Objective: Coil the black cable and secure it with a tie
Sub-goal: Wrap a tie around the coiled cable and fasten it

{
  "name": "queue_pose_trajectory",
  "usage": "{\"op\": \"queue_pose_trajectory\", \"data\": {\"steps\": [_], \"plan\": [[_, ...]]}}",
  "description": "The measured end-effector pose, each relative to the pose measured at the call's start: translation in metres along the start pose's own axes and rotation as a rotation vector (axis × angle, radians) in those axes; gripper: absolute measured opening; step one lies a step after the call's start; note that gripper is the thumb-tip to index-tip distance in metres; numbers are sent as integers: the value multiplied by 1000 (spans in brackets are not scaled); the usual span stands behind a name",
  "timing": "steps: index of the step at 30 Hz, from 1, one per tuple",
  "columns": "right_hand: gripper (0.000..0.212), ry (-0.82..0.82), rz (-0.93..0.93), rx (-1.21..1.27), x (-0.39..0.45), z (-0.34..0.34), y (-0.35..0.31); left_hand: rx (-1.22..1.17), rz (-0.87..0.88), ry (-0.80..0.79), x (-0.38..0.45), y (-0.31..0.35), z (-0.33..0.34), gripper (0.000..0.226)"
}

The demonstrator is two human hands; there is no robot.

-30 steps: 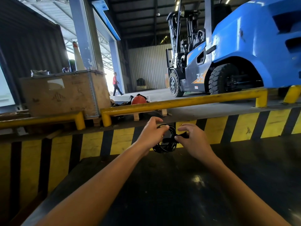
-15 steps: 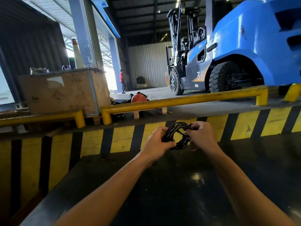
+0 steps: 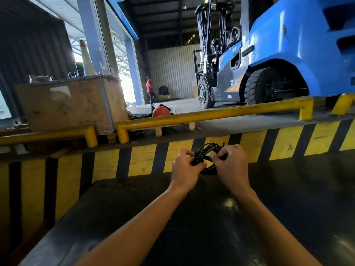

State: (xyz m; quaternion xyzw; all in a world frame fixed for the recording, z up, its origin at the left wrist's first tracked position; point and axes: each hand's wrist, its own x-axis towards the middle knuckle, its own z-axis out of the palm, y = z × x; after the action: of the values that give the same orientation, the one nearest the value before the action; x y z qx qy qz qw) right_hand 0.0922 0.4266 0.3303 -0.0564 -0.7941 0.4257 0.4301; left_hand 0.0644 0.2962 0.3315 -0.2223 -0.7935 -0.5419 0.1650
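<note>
black cable [image 3: 208,148]: small coil, light, springy; left hand [image 3: 184,167] & right hand [image 3: 231,166] both clamped on it above dark table [image 3: 288,208]; tie not visible.

I can read one number: a big "35" on the dark side of the blue forklift [image 3: 230,87]. The brown crate [image 3: 67,104] has faint marks and a white sticker, but I cannot read them.

fingers [image 3: 215,157] hide cable [image 3: 208,148] middle; tie indiscernible.
</note>
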Motion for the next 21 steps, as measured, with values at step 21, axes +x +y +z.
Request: {"op": "queue_pose_trajectory", "data": {"steps": [21], "plan": [[37, -617, -153, 219, 2, -58, 7, 39, 213, -35, -13, 19, 3, 68]]}}
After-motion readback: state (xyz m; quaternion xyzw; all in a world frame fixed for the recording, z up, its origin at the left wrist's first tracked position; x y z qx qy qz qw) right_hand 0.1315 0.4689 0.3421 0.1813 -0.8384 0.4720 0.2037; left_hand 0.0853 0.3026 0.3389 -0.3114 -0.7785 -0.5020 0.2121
